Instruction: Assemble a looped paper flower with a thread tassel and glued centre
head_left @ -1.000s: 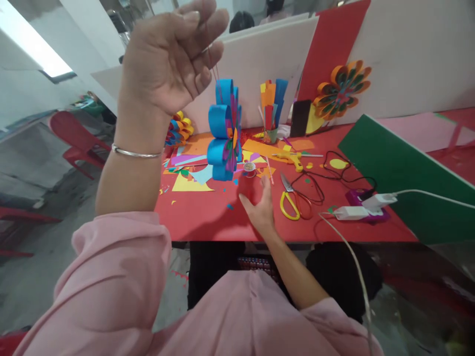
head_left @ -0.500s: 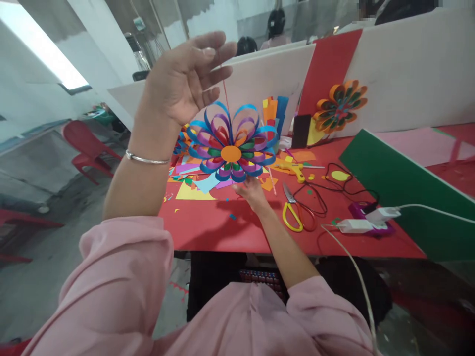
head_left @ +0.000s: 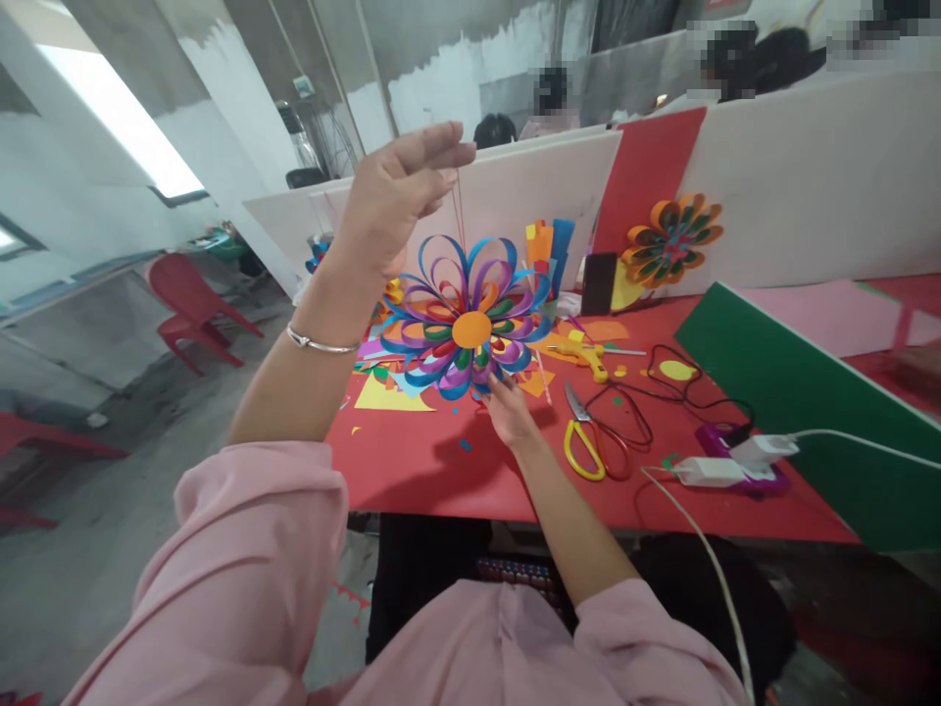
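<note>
My left hand (head_left: 401,191) is raised above the red table (head_left: 412,461) and pinches a thin red thread (head_left: 460,211). From the thread hangs a paper flower (head_left: 465,319) of blue, purple, red and green loops with an orange disc in the middle, facing me. My right hand (head_left: 509,412) reaches up under the flower, its fingertips at the lower petals; the flower hides the fingers, so I cannot make out whether they grip anything.
On the table lie yellow-handled scissors (head_left: 580,436), a yellow glue gun (head_left: 588,355), paper scraps (head_left: 386,392), a white power adapter (head_left: 710,471) with cables and a cup of paper strips (head_left: 545,245). An orange flower (head_left: 670,240) hangs on the partition. A green board (head_left: 801,392) leans at right.
The hanging flower has turned from edge-on to facing me. My left hand has come lower and further from the camera. My right hand has risen from the table to the flower's lower edge.
</note>
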